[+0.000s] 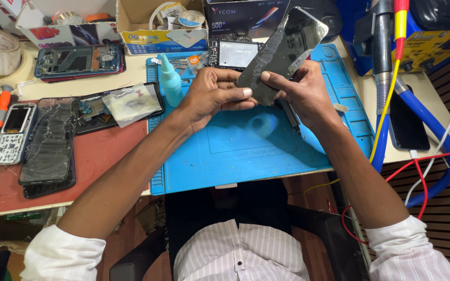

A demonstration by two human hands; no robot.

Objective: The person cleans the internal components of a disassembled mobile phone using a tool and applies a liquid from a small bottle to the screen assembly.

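Both my hands hold a thin dark glass screen panel [282, 49], tilted up above a blue silicone work mat [246, 151]. My left hand [212, 96] grips its lower left edge, thumb pressed across the panel. My right hand [300, 93] grips the lower right edge and also has a dark slim tool [289, 114] tucked under the palm. An opened phone body [235, 53] with its bare inner side up lies on the mat just behind the panel.
A teal squeeze bottle [170, 82] stands left of my left hand. On the red mat [100, 161] lie a cracked phone [48, 148], a keypad phone [14, 132] and a small clear bag [131, 102]. Cardboard boxes [160, 26] stand behind. Hoses and cables [391, 104] hang at the right.
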